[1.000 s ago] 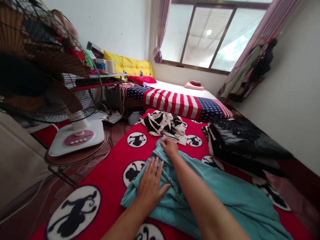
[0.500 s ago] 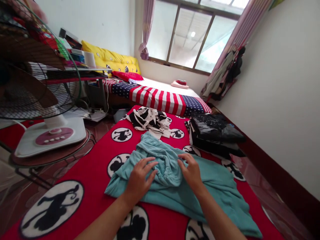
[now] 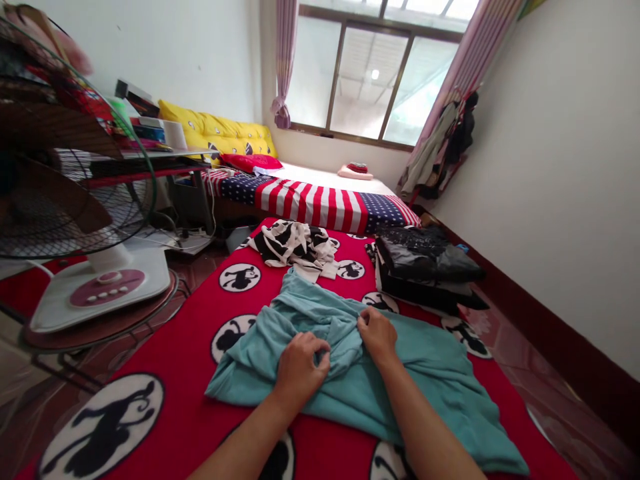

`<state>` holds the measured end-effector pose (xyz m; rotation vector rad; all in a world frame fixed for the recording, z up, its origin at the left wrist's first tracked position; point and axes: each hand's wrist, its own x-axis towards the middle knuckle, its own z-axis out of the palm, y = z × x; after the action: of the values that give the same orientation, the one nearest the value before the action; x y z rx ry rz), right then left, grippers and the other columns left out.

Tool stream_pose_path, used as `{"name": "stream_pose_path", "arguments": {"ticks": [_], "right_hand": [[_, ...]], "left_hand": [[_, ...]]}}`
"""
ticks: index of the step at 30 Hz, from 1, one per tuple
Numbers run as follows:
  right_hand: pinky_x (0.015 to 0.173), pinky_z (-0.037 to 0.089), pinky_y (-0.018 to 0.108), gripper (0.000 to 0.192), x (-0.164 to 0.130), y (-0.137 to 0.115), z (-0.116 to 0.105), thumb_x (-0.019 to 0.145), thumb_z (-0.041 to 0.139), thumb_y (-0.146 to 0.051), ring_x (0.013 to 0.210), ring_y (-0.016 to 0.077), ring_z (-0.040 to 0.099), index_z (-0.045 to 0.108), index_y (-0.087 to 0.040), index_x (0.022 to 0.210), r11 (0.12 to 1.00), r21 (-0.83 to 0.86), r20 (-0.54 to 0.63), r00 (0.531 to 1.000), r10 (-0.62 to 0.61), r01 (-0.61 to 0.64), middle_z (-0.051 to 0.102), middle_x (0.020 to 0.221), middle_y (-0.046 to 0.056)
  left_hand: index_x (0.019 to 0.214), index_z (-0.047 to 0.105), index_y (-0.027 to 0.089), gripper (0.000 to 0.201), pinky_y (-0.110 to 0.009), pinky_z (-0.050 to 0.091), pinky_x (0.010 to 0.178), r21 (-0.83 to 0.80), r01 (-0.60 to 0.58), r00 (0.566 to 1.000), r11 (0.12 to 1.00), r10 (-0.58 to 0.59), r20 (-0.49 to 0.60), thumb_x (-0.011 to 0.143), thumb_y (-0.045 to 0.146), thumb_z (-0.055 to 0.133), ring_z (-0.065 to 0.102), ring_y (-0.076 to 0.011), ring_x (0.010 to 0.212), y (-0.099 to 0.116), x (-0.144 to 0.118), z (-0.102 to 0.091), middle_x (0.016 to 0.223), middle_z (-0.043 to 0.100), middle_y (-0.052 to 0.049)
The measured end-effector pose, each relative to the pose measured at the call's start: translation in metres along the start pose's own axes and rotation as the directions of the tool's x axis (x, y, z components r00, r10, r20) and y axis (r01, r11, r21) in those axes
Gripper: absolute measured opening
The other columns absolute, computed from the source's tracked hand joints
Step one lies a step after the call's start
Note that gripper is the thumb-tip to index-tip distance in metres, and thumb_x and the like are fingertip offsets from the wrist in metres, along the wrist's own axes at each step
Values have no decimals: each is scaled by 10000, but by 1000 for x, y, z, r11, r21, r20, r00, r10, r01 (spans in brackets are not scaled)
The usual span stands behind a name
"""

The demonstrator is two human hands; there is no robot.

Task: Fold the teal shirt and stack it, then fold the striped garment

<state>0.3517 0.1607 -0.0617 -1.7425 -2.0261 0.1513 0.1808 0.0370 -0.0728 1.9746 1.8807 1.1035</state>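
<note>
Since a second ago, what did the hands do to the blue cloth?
The left hand went from flat to gripping the teal cloth; the right hand pulled back from the far edge and grabbed a bunch beside it. The zebra-print cloth and black bag stayed put.

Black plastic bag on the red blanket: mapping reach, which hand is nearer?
Right. The right hand grips teal cloth nearer the black plastic bag; the left hand lies farther away.
</note>
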Motion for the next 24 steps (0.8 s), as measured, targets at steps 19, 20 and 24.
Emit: {"name": "stream_pose_path", "arguments": {"ticks": [19, 20, 24], "right_hand": [[1031, 379, 523, 498, -54, 98, -52, 815, 572, -406, 1246, 333, 503, 576, -136, 1234, 999, 15, -249, 968, 35, -32, 548, 1334, 202], [1006, 386, 555, 626, -56, 115, -63, 780, 603, -480, 1239, 377, 500, 539, -100, 1274, 987, -50, -256, 957, 135, -153, 531, 1332, 246], [890, 456, 580, 981, -56, 153, -86, 635, 635, -693, 1128, 462, 564, 484, 3, 1309, 883, -142, -62, 894, 443, -448, 578, 1211, 339]], "left_hand": [[1438, 397, 197, 541, -527, 313, 1094, 280, -271, 961, 921, 240, 140, 919, 345, 448, 339, -287, 1395, -13, 13, 31, 1511, 387, -92], [1435, 402, 206, 542, -528, 308, 1095, 280, -266, 963, 923, 239, 128, 914, 340, 457, 337, -290, 1395, -12, 13, 32, 1513, 385, -91], [1435, 398, 226, 553, -526, 285, 1108, 272, -235, 971, 933, 212, 110, 897, 326, 482, 322, -288, 1403, -8, 12, 32, 1518, 379, -89]]}}
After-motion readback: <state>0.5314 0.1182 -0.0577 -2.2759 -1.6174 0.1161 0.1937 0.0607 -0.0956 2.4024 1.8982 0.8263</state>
